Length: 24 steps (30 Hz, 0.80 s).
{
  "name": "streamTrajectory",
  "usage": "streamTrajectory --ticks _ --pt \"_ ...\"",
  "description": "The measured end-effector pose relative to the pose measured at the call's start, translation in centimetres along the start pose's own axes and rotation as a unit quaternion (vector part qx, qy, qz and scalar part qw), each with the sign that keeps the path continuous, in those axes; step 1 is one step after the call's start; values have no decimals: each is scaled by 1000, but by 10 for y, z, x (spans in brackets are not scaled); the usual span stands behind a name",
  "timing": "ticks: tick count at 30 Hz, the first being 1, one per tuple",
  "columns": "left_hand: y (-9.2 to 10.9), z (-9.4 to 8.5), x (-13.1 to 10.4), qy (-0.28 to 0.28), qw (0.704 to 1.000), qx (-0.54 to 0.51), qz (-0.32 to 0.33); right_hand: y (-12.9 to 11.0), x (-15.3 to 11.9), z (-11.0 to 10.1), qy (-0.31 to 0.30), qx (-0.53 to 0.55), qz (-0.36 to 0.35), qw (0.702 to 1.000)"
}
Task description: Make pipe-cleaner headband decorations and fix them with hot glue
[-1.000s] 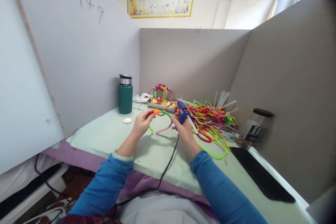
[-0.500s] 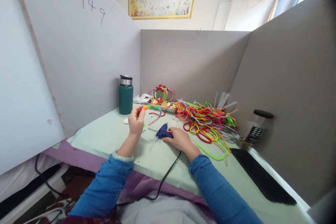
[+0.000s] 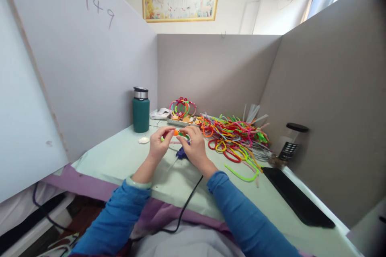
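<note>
Between my hands, above the table, is a ring of fuzzy craft stems with orange, green and pink parts. My left hand pinches its orange part between thumb and fingertips. The green part is pinched in my right hand, close beside the left. Below the right fingers a blue glue gun lies on the table, its nozzle toward the lower left; its rear is hidden behind my right hand.
A green bottle stands at the back left. Behind my hands is a metal tray with finished rings. Colourful stems pile up to the right, near a clear jar and a black mat. A white piece lies left.
My right hand has let go of the glue gun and moved up and left to the craft stems. The stems, earlier hanging in a curve from my left hand, now lie between both hands.
</note>
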<state>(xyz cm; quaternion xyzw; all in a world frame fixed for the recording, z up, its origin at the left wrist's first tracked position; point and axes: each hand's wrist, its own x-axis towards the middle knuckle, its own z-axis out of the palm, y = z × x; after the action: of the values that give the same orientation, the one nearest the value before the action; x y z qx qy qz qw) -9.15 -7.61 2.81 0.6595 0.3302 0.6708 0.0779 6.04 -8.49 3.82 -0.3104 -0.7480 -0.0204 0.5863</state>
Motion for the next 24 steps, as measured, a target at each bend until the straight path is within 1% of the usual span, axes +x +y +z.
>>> streamTrajectory --ticks 3,7,10,12,15,17,19,21,23,24 --pt "1 0 1 -13 999 4 29 0 1 2 -5 28 14 999" --pt "2 1 2 -12 999 6 48 0 3 1 -12 53 33 998" --pt "2 0 2 -21 998 7 53 1 6 0 -16 98 74 992" --pt "1 0 2 -25 998 1 52 2 8 0 -28 145 117 982" --pt "-1 -1 2 -30 998 -10 50 6 10 1 -59 222 182 956" --pt "-1 -1 2 -35 998 -11 49 9 11 2 -78 250 201 944" --pt "0 -1 2 -36 998 -2 47 8 12 2 -74 229 186 953" --pt "1 -1 3 -20 999 17 41 2 13 -3 -45 173 143 973" --pt "0 -1 3 17 999 38 25 -15 14 -18 -9 140 102 985" --pt "-1 -1 3 40 998 46 13 -28 13 -30 -2 153 88 984"
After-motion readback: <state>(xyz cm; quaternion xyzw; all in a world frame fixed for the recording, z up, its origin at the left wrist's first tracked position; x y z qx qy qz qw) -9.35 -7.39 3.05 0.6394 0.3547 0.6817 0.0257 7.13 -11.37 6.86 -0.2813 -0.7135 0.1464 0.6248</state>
